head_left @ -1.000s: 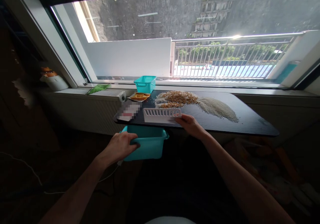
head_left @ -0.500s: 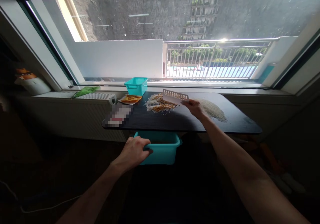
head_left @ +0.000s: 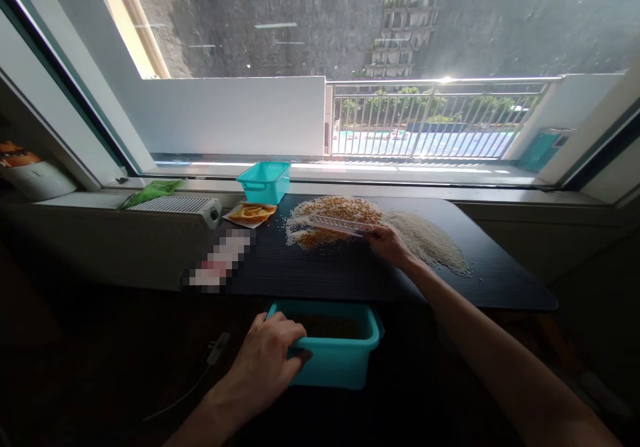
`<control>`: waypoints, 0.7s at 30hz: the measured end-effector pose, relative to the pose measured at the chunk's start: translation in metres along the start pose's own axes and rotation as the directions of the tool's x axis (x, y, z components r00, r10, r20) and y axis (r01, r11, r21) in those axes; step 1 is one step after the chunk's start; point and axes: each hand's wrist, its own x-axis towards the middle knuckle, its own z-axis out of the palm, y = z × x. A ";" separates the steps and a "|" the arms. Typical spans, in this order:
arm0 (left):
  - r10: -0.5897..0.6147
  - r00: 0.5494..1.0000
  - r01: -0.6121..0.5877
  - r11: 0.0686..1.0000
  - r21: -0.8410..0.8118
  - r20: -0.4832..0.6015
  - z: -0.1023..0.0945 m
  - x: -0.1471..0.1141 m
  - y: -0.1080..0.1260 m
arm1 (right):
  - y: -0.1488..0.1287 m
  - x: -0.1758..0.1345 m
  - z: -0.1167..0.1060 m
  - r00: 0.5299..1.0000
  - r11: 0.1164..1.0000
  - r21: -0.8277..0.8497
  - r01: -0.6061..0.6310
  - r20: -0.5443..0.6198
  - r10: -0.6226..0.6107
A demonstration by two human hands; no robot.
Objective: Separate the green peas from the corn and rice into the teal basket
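Note:
My left hand [head_left: 275, 350] is closed on the left part of the near rim of a teal plastic bin [head_left: 333, 367]. That bin sits just below the table's front edge, with dark contents that I cannot make out. In my right hand [head_left: 391, 247] is the end of a thin white slotted plastic strip [head_left: 337, 224], held over a spread of orange-yellow kernels [head_left: 350, 207] mixed with white grains. To its right lies a heap of pale, rice-like grains [head_left: 435, 244], close behind my right hand and wrist.
The black table [head_left: 310, 277] stands against the window sill. A second teal bin [head_left: 265, 187] and a packet with an orange-brown picture [head_left: 251, 214] are at its back left. Left of it are a radiator [head_left: 175, 205] and a green cloth [head_left: 154, 192].
The slotted strip has tilted flatter and sits lower across the kernels, with more of them showing behind it. The view has moved closer to the table. My left hand keeps its hold.

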 end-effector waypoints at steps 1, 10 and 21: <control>-0.011 1.000 0.011 1.000 -0.004 0.007 0.000 0.001 0.000 | 0.000 -0.002 0.000 1.000 1.000 0.011 0.003 0.017 -0.003; 0.017 0.999 -0.016 0.999 -0.040 0.027 0.004 0.007 -0.005 | -0.011 -0.027 -0.012 0.995 0.994 0.103 -0.045 0.093 0.035; 0.002 0.988 0.008 0.998 -0.067 0.152 0.003 0.011 -0.003 | -0.034 -0.044 -0.026 0.984 0.996 0.085 -0.041 0.177 0.025</control>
